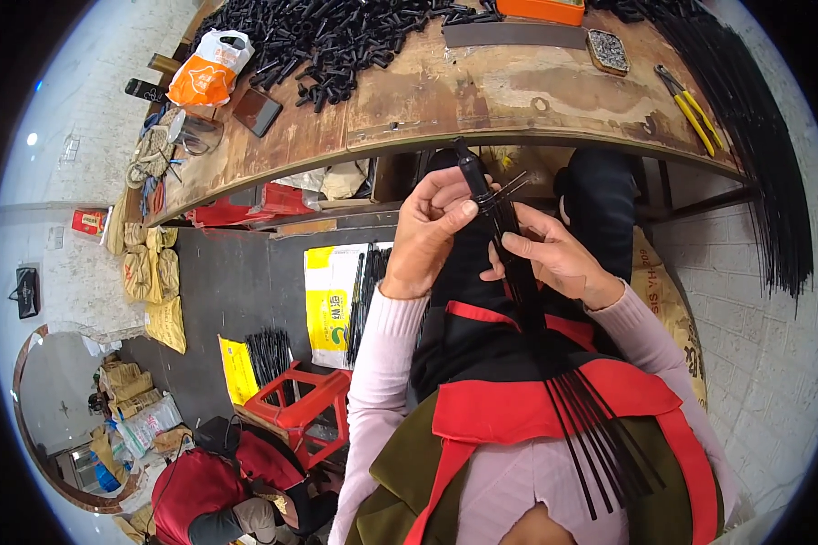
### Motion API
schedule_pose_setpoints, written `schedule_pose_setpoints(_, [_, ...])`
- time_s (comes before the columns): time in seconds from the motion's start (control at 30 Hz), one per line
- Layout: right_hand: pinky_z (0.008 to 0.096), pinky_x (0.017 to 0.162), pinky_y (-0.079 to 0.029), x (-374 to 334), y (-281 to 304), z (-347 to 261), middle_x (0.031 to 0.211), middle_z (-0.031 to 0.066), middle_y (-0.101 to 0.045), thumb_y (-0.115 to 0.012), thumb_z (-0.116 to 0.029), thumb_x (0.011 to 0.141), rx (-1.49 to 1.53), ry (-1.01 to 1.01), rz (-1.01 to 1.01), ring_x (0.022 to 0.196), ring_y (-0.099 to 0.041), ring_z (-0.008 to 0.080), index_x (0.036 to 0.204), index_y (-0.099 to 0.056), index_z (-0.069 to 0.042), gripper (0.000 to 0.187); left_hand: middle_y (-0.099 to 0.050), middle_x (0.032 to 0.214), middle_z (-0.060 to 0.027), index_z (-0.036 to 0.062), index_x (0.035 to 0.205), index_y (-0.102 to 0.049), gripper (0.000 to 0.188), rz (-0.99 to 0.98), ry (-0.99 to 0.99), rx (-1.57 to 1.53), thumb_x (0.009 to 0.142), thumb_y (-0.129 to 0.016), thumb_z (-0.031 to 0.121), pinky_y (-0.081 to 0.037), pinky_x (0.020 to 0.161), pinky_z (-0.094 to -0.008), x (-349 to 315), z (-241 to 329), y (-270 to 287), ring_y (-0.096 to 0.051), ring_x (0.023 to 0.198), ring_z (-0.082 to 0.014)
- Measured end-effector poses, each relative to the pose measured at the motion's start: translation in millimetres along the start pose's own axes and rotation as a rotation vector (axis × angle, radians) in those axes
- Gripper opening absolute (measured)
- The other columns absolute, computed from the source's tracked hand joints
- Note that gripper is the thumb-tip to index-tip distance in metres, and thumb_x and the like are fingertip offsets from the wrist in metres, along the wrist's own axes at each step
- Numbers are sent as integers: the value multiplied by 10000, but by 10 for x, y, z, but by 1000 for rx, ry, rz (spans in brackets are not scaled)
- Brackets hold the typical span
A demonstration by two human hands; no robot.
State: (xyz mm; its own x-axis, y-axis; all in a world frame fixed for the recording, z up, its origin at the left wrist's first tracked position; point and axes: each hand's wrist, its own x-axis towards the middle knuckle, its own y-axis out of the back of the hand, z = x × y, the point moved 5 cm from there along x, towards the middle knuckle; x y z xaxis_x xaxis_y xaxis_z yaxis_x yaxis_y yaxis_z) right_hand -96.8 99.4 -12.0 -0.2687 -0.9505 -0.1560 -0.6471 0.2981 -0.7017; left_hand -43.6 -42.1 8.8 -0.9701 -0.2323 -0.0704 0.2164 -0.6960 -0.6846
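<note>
My left hand (424, 227) pinches a short black tubular fitting (473, 174) near the table's front edge, thumb on its lower collar. Below the fitting runs a bundle of thin black rods (595, 427), fanning out across my lap and red-and-black apron. A few thin rods (509, 189) stick out sideways by the collar. My right hand (557, 261) grips the upper part of the bundle, its thumb laid across the rods. Some of its fingertips are hidden behind them.
Black tubular pieces (336, 45) lie heaped on the wooden table (427, 95), with yellow-handled pliers (691, 109), a phone (257, 113) and a small tray (607, 52). Long black rods (763, 154) hang off its right end. Another person (211, 490) is beside a red stool (304, 400).
</note>
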Motion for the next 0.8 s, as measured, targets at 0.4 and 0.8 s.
schedule_pose_setpoints(0.4, [272, 888, -454, -32, -201, -239, 1102, 66, -603, -593, -110, 959, -419, 354, 127, 1001, -569, 115, 1323, -451, -9, 403, -623, 1031, -33, 13, 1167, -572, 301, 127, -118, 487, 879, -659, 23, -497, 811, -242, -171, 202, -268, -603, 926, -106])
schedule_pose_setpoints(0.8, [255, 870, -460, 115, -10, -201, 1011, 34, -610, -636, -27, 915, -282, 307, 75, 960, -571, 91, 1132, -552, -15, 233, -609, 1134, -62, 3, 1237, -532, 313, 53, -1, 311, 950, -617, 95, -513, 900, -297, -95, 205, -308, -617, 1036, -169])
